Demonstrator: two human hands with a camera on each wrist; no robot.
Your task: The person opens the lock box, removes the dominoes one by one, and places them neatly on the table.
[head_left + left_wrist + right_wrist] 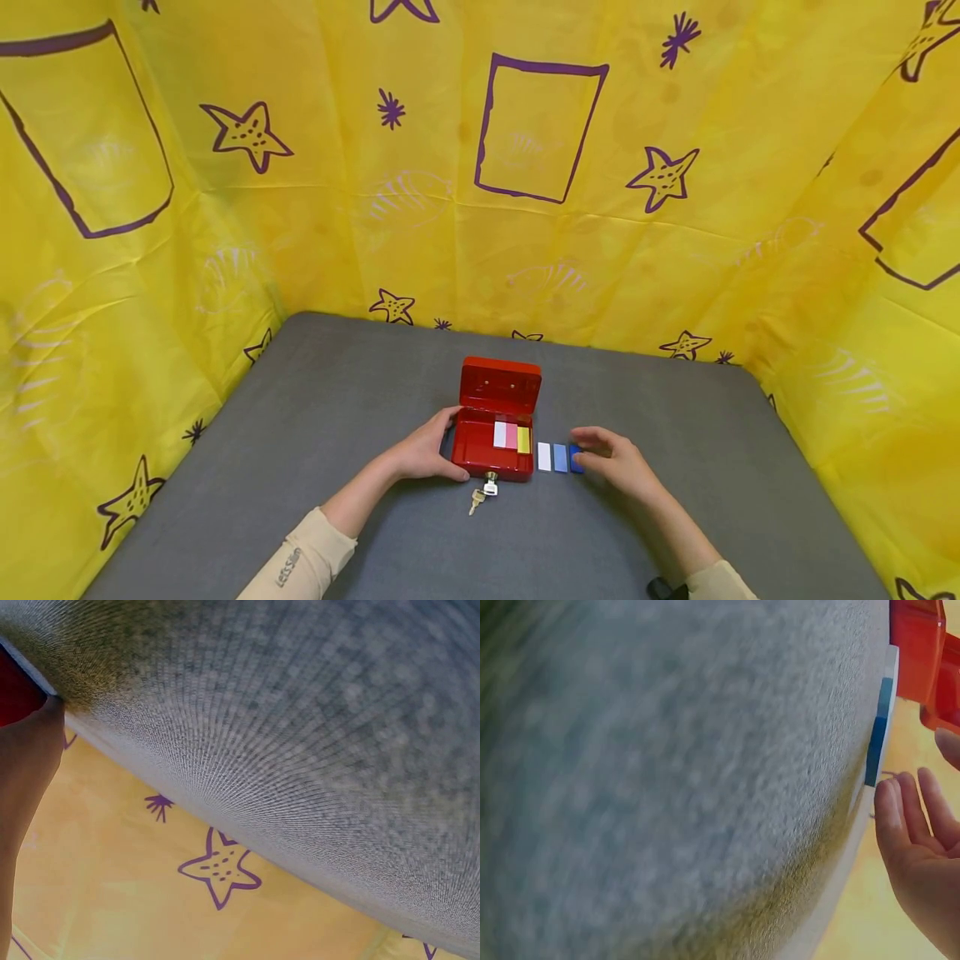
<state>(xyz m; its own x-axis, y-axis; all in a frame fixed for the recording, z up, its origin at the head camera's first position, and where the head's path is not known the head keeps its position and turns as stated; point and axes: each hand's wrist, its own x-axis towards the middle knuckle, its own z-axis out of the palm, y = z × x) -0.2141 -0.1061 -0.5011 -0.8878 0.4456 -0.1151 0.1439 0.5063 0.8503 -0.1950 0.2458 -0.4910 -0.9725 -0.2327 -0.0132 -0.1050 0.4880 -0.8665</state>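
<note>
A red cash box stands on the grey table with its lid raised. My left hand holds the box by its left side, thumb at the front corner, fingers toward the back. Inside, on the right, lie a white block, a pink block and a yellow block. Right of the box, a white block, a light blue block and a dark blue block form a row. My right hand hovers by the dark blue one, fingers apart from the thumb, holding nothing.
A key sits at the lock on the box's front, and a second key lies on the table beside it. Yellow cloth with purple drawings hangs behind the table and along both sides.
</note>
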